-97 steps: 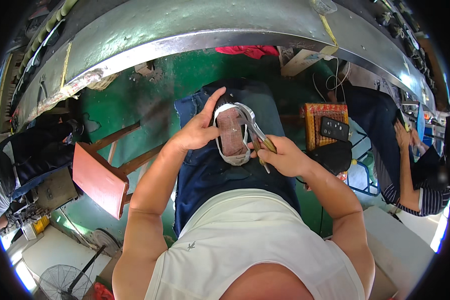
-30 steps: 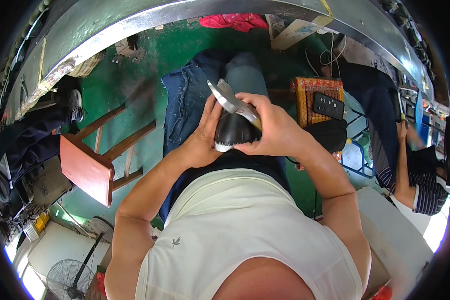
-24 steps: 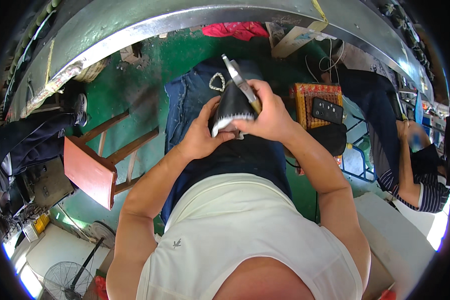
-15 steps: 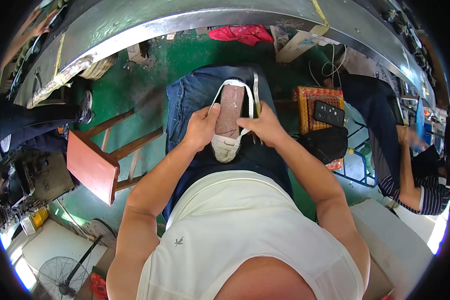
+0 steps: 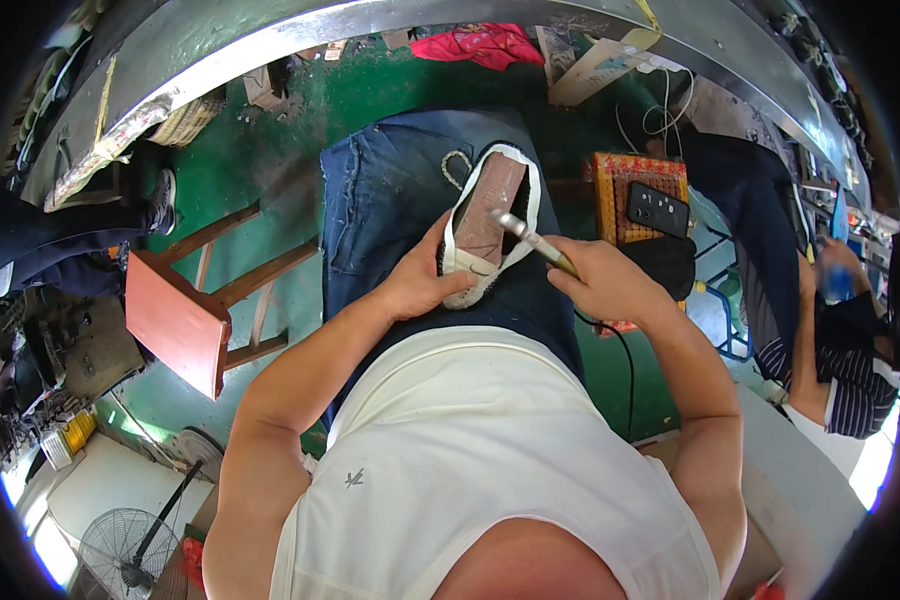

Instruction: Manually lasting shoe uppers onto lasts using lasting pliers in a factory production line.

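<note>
A shoe upper on a last (image 5: 490, 200) lies sole side up on my jeans-clad lap, tilted to the right. A white band runs round its edge, and its near end is pale. My left hand (image 5: 425, 275) grips the near left side, thumb pressed over the near end. My right hand (image 5: 605, 280) is closed round the handle of a metal-headed hand tool (image 5: 535, 238); its rounded head is over the brownish sole face. Whether the head touches the sole, I cannot tell. A pale twisted loop of cord (image 5: 457, 168) lies beside the shoe's far left edge.
A metal bench edge (image 5: 300, 55) curves across the far side. On the left stands a reddish stool (image 5: 178, 320). A woven-topped seat (image 5: 610, 215) at right holds a phone (image 5: 658, 208) and a black pouch (image 5: 662, 265). Another person (image 5: 820, 340) sits far right.
The shoe has tilted to the right. My left hand has moved to its near end. The tool has swung from beside the shoe to over the sole, and my right hand has moved right and nearer.
</note>
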